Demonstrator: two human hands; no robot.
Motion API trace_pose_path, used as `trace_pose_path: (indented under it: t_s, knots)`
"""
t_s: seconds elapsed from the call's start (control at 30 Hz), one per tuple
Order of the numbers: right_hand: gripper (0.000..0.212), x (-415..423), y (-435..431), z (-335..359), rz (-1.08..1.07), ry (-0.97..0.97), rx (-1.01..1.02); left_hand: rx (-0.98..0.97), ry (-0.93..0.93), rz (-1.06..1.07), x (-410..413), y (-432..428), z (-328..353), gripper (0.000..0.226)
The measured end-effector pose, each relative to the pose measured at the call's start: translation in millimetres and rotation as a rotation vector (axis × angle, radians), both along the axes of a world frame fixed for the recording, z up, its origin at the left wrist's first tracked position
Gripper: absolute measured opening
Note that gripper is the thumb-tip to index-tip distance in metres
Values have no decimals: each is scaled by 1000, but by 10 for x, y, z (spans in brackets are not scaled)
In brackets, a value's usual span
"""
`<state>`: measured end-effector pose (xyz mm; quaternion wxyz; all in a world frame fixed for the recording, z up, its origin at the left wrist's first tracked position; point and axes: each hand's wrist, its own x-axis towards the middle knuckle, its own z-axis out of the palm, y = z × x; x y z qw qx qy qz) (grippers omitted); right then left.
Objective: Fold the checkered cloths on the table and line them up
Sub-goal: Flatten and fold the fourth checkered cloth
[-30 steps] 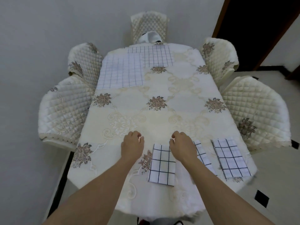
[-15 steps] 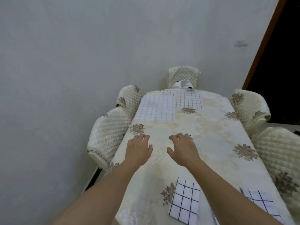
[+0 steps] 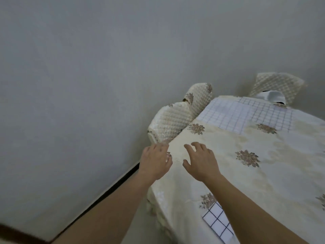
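Two unfolded checkered cloths lie flat at the far end of the table: a pale one with fine lines and, overlapping its right side, another. A folded white cloth with dark checks lies near the front edge, partly under my right forearm. My left hand hovers over the table's left edge with fingers spread and holds nothing. My right hand is beside it over the cream floral tablecloth, fingers relaxed and empty. Both hands are well short of the far cloths.
Quilted cream chairs stand at the table's left side and at its far end, with a white object on the far chair. A grey wall fills the left of the view, with a dark skirting strip at the floor.
The view has swung up and to the left. Both hands have left the folded cloths at the front edge and reached forward along the table's left side, toward the far cloths.
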<state>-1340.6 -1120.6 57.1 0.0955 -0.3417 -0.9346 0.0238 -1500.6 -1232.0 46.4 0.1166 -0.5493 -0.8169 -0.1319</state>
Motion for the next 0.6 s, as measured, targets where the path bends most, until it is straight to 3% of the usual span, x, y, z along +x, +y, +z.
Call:
trace_pose_path:
  t_s: [0.33,0.6]
  knots:
    - [49,-960,-684,141,251,44,-12,-100,11,288,-609,-1033,259,50]
    - [54,-1897,-823,143,331,-5,4,-82,20,383,-1446,-1292,155,50]
